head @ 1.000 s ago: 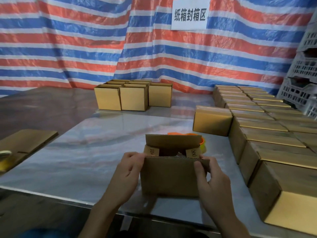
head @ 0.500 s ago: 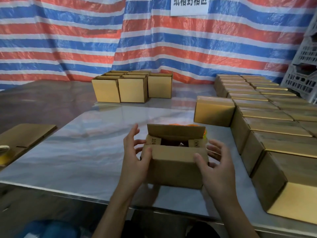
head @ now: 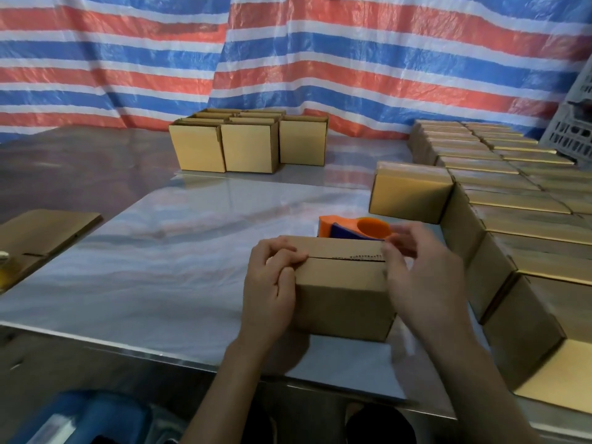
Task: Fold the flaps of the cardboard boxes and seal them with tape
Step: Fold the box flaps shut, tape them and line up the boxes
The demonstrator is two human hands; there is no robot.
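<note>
A small cardboard box (head: 342,296) stands near the front edge of the shiny metal table (head: 192,251). Its two top flaps are folded down and meet in a seam along the top. My left hand (head: 269,283) grips the box's left end, with the fingers curled over the flaps at the seam. My right hand (head: 423,277) is at the right end; its thumb touches the seam and its blurred fingers reach past the edge. Just behind the box lies an orange and blue tape dispenser (head: 352,229), partly hidden by it.
Rows of closed boxes (head: 512,200) fill the right side of the table, with a single box (head: 410,193) at their left edge. A cluster of open boxes (head: 250,149) stands at the back. Flat cardboard (head: 41,232) lies at the left. A white crate (head: 576,136) is at the far right.
The far and near flaps stood up before and now lie folded flat on top. Both hands moved from the box's front and sides up onto the flaps. The tape dispenser now shows behind the box.
</note>
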